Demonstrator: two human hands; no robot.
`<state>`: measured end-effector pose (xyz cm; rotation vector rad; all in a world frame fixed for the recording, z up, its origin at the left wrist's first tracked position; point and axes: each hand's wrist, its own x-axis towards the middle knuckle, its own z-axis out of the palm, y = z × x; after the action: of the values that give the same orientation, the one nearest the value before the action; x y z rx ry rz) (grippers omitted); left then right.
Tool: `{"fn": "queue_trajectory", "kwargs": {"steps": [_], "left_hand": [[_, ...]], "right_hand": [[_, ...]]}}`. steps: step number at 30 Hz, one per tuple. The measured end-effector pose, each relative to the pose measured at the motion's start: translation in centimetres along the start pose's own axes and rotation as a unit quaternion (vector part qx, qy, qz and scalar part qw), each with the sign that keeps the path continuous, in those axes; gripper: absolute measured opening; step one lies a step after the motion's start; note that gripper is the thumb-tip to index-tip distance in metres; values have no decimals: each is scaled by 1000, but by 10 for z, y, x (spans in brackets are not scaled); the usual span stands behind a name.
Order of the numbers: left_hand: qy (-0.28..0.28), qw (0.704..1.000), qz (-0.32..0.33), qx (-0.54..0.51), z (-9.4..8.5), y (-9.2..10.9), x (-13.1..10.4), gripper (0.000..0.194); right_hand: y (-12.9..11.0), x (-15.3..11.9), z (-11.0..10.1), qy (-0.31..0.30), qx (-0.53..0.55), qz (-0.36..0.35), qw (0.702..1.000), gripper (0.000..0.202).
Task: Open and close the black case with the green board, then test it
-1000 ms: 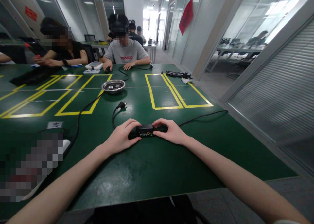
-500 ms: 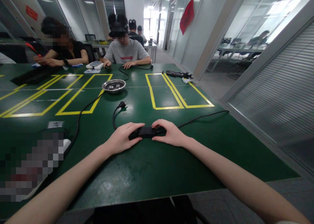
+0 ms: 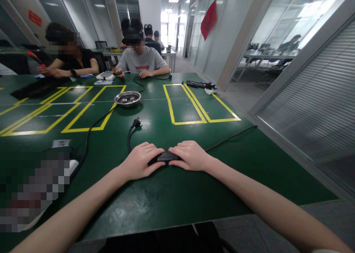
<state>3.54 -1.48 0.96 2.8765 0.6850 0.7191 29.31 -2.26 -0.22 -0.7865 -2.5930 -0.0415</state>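
Note:
A black power adapter (image 3: 168,156) lies between my two hands, just above or on the green table; I cannot tell which. My left hand (image 3: 142,159) is closed round its left end, thumb at the near side and fingers over the far side. At the right end, my right hand (image 3: 188,156) grips it the same way. Only the ridged middle of the adapter shows; both ends are covered. A black plug (image 3: 136,122) on a short cord rests beyond my left hand. Past my right hand, a thin black cable (image 3: 231,137) runs off to the right.
A metal bowl (image 3: 127,98) with small metal parts stands farther back. Yellow tape outlines (image 3: 188,123) mark the green table (image 3: 155,205). A black folded tripod-like item (image 3: 201,84) lies at the far right. A blurred white-edged object (image 3: 70,169) is at left. Two people sit opposite.
My hands have closed further over the adapter, which now shows a ridged face instead of a smooth one. Across the table, a person's hand has raised a thin tool.

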Motion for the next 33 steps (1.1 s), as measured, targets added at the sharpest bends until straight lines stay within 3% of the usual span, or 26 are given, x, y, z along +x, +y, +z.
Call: {"fn": "queue_trajectory", "kwargs": {"steps": [4,10,13,15,20,26,33], "left_hand": [[-20,1000,5,17,-1,6,2,39],[-100,990,-93,-43,-1,11,5,43],[-100,985,-125,-69,0,9,4,46],[-85,983,-135,-90,1,7,3,43],[-38,988,-126,-79,1,7,3,38],[-47,987,-143,-56,1,12,5,38],[-82,992,-98,12,3,13,5,35]], "right_hand": [[-3,-1,-2,15,-36,-46,998,48],[-11,1,-4,88,-106,-133,982,35],[-10,1,-2,149,-113,-139,973,32],[-9,1,-1,155,-107,-128,974,29],[-8,2,2,115,-83,-105,984,27],[-6,1,9,62,-46,-60,995,19],[-4,3,6,-29,61,11,998,43]]}}
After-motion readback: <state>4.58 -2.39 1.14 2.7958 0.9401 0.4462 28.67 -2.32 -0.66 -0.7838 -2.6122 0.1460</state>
